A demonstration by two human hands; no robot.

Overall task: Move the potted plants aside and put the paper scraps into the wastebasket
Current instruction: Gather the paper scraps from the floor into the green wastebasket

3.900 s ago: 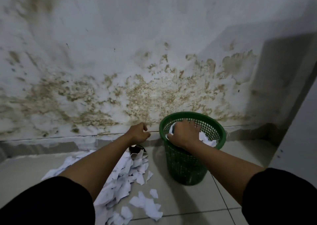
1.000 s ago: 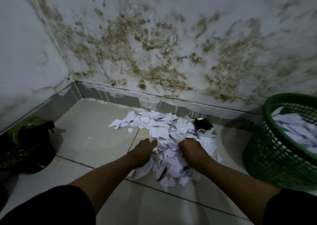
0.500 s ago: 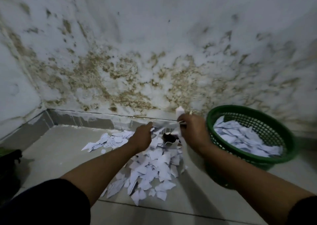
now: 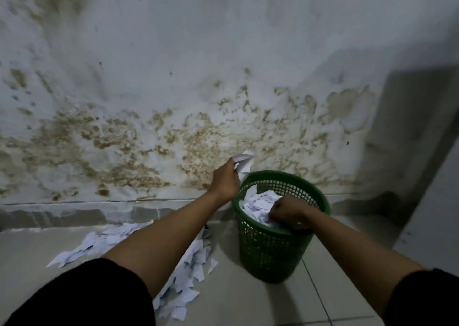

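Both hands have moved from the floor pile to the wastebasket (image 4: 273, 248) within the last second. In the head view, my left hand (image 4: 224, 183) is closed around a bunch of paper scraps (image 4: 243, 163), held just above the basket's left rim. My right hand (image 4: 285, 210) is inside the basket, fingers curled against the scraps already there; whether it still grips any, I cannot tell. Many loose scraps (image 4: 188, 281) remain on the floor (image 4: 248, 306), so further loads are required. No potted plant is in view. No legible writing or labels appear.
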